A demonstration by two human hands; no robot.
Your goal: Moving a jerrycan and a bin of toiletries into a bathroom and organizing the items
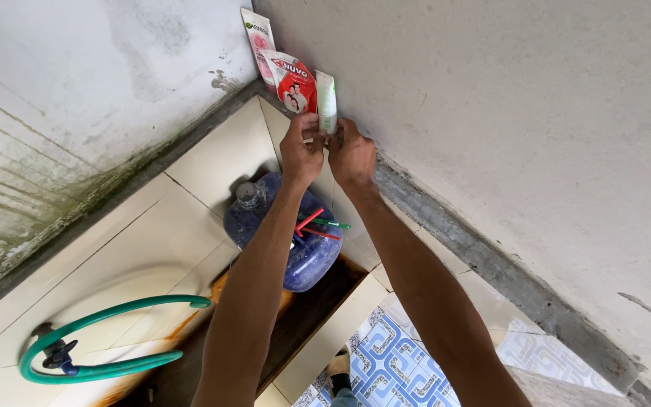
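Nearest lies a blue patterned floor [393,362], with one green hose [107,339] looped over the tiled basin wall [190,226] to the left. Beyond, one big blue water jug [307,252] sits behind the forearms, which hide part of it; three toothbrushes [318,224] seem to rest on it. Farther on, against the grey wall, both hands meet at a white and green tube [327,102]. The left hand [301,154] and right hand [353,157] each pinch its lower end, fingers curled. Left of it stand a red packet [294,81] and a pink tube [259,41].
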